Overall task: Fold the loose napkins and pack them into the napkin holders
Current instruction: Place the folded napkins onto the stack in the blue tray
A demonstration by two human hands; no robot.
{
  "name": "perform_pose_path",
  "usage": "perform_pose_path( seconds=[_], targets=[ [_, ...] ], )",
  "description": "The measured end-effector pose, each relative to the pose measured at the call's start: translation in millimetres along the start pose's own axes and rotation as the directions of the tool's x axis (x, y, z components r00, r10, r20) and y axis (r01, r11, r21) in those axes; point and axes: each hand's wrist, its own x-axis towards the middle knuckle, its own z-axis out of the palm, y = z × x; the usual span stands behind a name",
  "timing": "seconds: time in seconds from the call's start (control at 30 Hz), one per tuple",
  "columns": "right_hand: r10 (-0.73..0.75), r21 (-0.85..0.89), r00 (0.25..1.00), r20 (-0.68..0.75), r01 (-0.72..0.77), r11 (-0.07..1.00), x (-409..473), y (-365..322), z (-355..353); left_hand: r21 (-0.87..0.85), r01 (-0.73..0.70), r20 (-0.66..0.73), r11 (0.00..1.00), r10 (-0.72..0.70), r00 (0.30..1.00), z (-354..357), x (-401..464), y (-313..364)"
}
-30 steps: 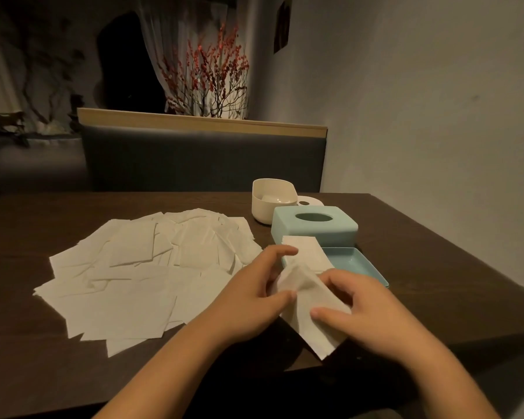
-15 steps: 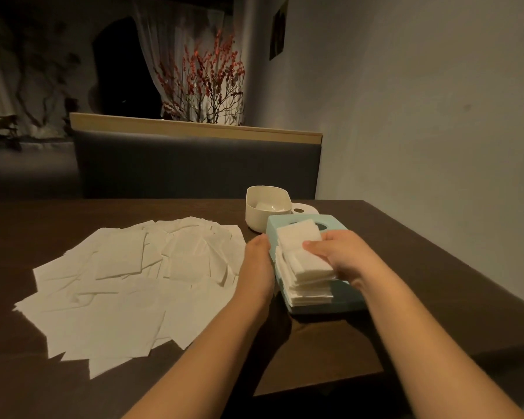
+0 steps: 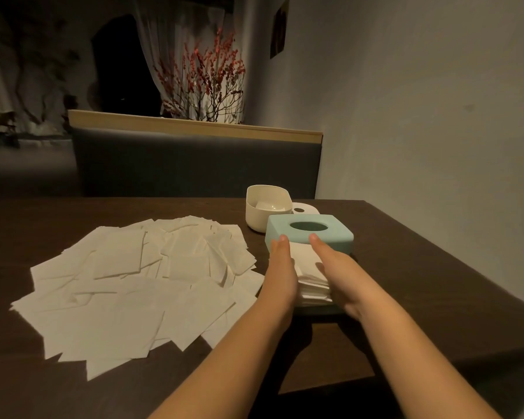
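A stack of folded white napkins [image 3: 307, 267] sits in a teal holder base [image 3: 321, 310] near the table's right side. My left hand [image 3: 280, 273] presses flat against the stack's left side. My right hand [image 3: 339, 272] lies flat against its right side, fingers straight. Just behind the stack stands the teal holder lid [image 3: 310, 234] with an oval slot; both hands' fingertips reach its front edge. Several loose unfolded napkins [image 3: 139, 282] are spread over the table to the left.
A cream open holder [image 3: 265, 210] with a white piece inside stands behind the teal lid, a white lid [image 3: 304, 210] next to it. The dark wooden table [image 3: 421, 282] ends at a grey wall on the right. A bench back rises beyond the table's far edge.
A second ago both hands were folding a napkin near the front edge. The right hand laid it on the stack, and now both hands press the stack's sides.
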Motion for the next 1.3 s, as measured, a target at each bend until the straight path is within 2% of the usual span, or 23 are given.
perform_pose_path(
  seconds=[0.1, 0.17, 0.2, 0.3, 0.37, 0.43, 0.5, 0.6, 0.73, 0.93, 1.1, 1.2, 1.23, 1.3],
  targets=[
    [0.02, 0.043, 1.0, 0.023, -0.021, 0.999, -4, -5, -5, 0.019, 0.014, -0.021, 1.0, -0.014, 1.0, -3, -4, 5],
    [-0.072, 0.055, 0.997, -0.035, 0.073, 0.996, -9, -11, -7, 0.002, -0.019, -0.01, 1.0, 0.019, 1.0, -10, -4, 9],
    [-0.161, -0.003, 0.983, -0.086, 0.162, 0.987, -11, -14, -8, 0.006, -0.059, -0.02, 0.998, 0.059, 0.998, -14, -7, 14],
    [-0.495, -0.292, 0.851, -0.176, 0.435, 0.852, -14, -21, 1, 0.146, -0.272, -0.091, 0.951, 0.287, 0.954, -29, -19, 31],
    [-0.634, -0.414, 0.762, -0.127, 0.541, 0.733, -14, -23, 17, 0.273, -0.392, -0.101, 0.879, 0.431, 0.897, -40, -18, 39],
    [-0.677, -0.485, 0.736, -0.013, 0.587, 0.648, -13, -23, 39, 0.412, -0.458, -0.071, 0.788, 0.529, 0.846, -55, -18, 45],
    [-0.673, -0.505, 0.735, 0.084, 0.613, 0.607, -13, -22, 64, 0.532, -0.48, -0.023, 0.697, 0.578, 0.815, -72, -21, 50],
    [-0.677, -0.508, 0.724, 0.133, 0.636, 0.58, -7, -19, 100, 0.669, -0.454, -0.022, 0.589, 0.626, 0.779, -104, -23, 60],
    [-0.66, -0.487, 0.734, 0.161, 0.641, 0.594, 13, -15, 133, 0.772, -0.375, -0.052, 0.513, 0.639, 0.768, -151, -17, 75],
    [-0.586, -0.546, 0.796, 0.15, 0.561, 0.623, 53, -15, 171, 0.837, -0.24, -0.161, 0.491, 0.641, 0.75, -225, -6, 99],
    [-0.563, -0.618, 0.768, 0.306, 0.61, 0.496, 64, 1, 185, 0.797, -0.187, -0.236, 0.574, 0.581, 0.779, -256, -7, 93],
    [-0.528, -0.645, 0.729, 0.435, 0.661, 0.383, 58, 8, 174, 0.801, -0.251, -0.115, 0.544, 0.549, 0.828, -259, -18, 103],
    [-0.486, -0.653, 0.726, 0.487, 0.672, 0.349, 55, 8, 169, 0.815, -0.258, -0.044, 0.518, 0.5, 0.865, -261, -22, 107],
    [-0.353, -0.666, 0.73, 0.585, 0.681, 0.304, 49, 3, 160, 0.882, -0.254, 0.118, 0.396, 0.337, 0.934, -262, -31, 110]
  ],
)
